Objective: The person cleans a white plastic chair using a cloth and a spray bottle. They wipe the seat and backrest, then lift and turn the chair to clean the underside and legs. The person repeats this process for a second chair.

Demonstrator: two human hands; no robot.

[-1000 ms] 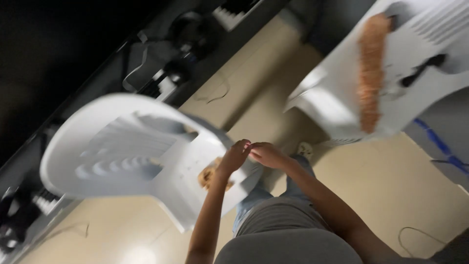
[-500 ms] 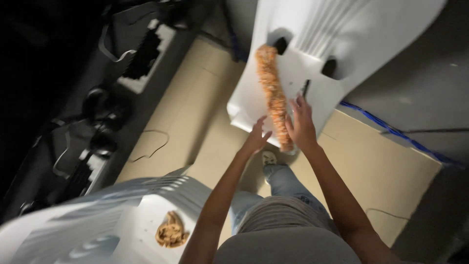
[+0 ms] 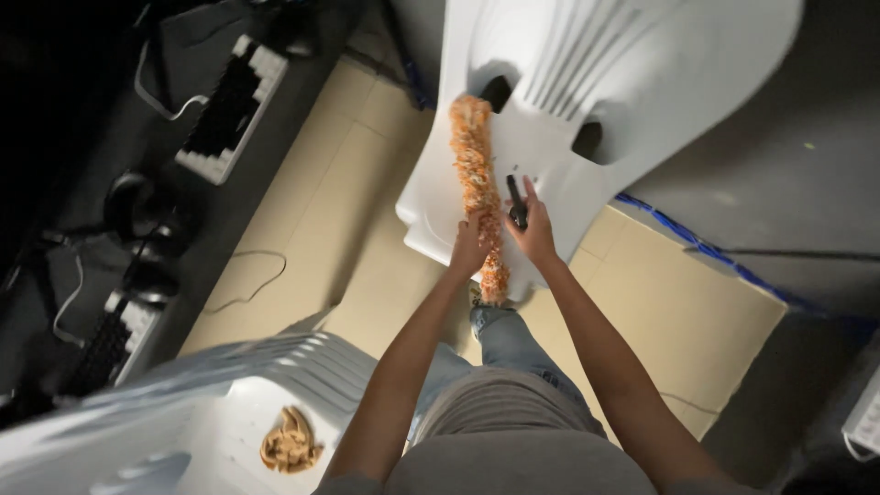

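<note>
**Both hands on the orange strip at the white chair**

Our left hand (image 3: pixel 469 249) was closed around the lower part of a long, fluffy orange strip (image 3: pixel 477 179), and our right hand (image 3: pixel 534 236) lay just beside it with its fingers pinching a small dark object (image 3: pixel 516 200) whose kind we could not make out. Below the hands, the strip's loose end hung past the chair's front edge, above our jeans-clad leg (image 3: pixel 509 344). Nearest to us, at the lower left, stood a second white plastic chair (image 3: pixel 183 412) with a tan coiled thing (image 3: pixel 290 445) lying on its seat. Farther out, the strip ran up the seat of the white plastic chair (image 3: pixel 587 101) towards its backrest. Beige floor tiles (image 3: pixel 302 238) showed between the two chairs. Farthest left, a dark bench (image 3: pixel 110 137) carried a keyboard (image 3: pixel 229 110) and headphones (image 3: pixel 147 225).
</note>
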